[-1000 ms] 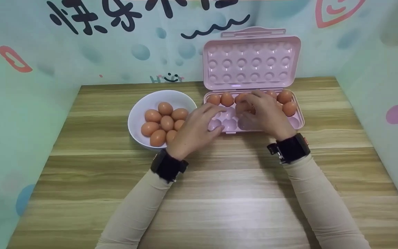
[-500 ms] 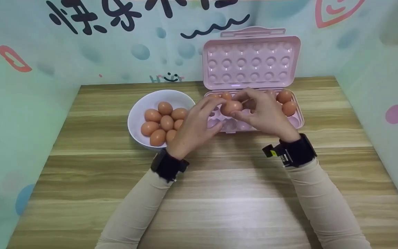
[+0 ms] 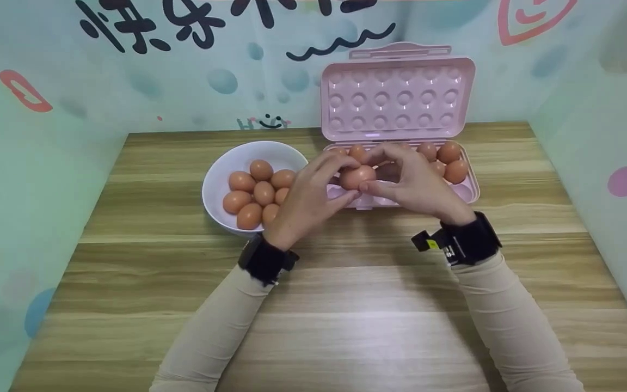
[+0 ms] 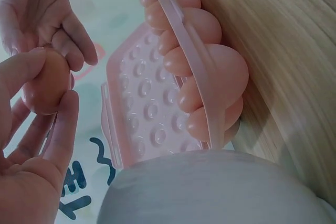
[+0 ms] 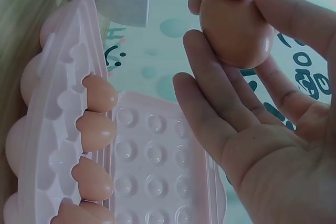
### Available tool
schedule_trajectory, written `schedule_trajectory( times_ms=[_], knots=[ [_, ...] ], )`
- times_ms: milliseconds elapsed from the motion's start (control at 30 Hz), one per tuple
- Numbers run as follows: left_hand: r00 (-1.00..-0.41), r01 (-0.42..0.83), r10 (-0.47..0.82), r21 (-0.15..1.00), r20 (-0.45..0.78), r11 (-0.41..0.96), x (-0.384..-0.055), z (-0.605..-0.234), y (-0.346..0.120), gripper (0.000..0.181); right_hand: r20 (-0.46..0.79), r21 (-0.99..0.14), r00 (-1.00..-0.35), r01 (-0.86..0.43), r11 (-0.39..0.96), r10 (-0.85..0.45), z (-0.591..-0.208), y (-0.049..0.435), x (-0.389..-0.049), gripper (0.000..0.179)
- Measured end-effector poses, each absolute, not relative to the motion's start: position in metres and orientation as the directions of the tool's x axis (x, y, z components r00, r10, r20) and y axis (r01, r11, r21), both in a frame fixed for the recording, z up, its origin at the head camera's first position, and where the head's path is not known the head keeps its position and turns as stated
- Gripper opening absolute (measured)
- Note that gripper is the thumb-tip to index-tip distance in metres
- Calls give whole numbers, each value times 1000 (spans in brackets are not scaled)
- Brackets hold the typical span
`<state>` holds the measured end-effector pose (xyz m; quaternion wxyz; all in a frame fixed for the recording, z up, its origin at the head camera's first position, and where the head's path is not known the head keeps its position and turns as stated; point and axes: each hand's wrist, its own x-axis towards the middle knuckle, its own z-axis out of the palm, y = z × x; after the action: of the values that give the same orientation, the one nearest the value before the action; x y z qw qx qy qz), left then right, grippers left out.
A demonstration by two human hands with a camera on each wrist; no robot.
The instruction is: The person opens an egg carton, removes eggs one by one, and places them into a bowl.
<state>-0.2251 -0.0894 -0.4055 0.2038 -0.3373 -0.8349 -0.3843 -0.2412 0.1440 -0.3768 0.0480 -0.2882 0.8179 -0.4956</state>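
A brown egg (image 3: 357, 178) is up over the front left of the pink egg carton (image 3: 364, 207), between both hands. My left hand (image 3: 311, 198) pinches its left side with thumb and fingers. From the other side, my right hand (image 3: 419, 182) holds it too, thumb at the near side. The right wrist view shows the egg (image 5: 236, 29) with fingertips of both hands on its shell. In the left wrist view, the egg (image 4: 48, 83) sits between the left thumb and fingers. Several eggs (image 3: 456, 171) stand in the carton's cups; some are hidden behind the right hand.
A white bowl (image 3: 213, 209) with several brown eggs stands left of the carton, partly behind the left hand. The carton's lid (image 3: 398, 130) is raised against the patterned back wall (image 3: 183, 92). Wood-grain tabletop (image 3: 346, 305) extends in front.
My right hand came up and left from the carton cups with an egg, carrying it to the left hand. The left hand stayed nearly in place, and its fingers are now on the egg.
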Motion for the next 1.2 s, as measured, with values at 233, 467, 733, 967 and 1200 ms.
schedule_trajectory(
  times_ms=[233, 467, 733, 967, 1200],
  knots=[
    [-681, 729, 425, 495, 596, 474, -226, -400, -95, 38, 251, -799, -800, -489, 351, -544, -377, 142, -242, 43],
    [-784, 619, 394, 550, 480, 561, -224, -381, -121, 42, 281, -816, -795, -493, 302, -538, -373, 149, -241, 37],
    [-844, 535, 367, 551, 392, 640, -240, -356, -161, 33, 269, -821, -842, -454, 346, -468, -367, 155, -243, 34],
    [-917, 394, 354, 567, 186, 723, -261, -348, -184, 31, 249, -832, -861, -424, 357, -442, -367, 154, -243, 34],
    [-931, 327, 363, 527, 37, 785, -283, -350, -194, 32, 256, -819, -860, -436, 374, -442, -367, 154, -243, 33]
  ],
)
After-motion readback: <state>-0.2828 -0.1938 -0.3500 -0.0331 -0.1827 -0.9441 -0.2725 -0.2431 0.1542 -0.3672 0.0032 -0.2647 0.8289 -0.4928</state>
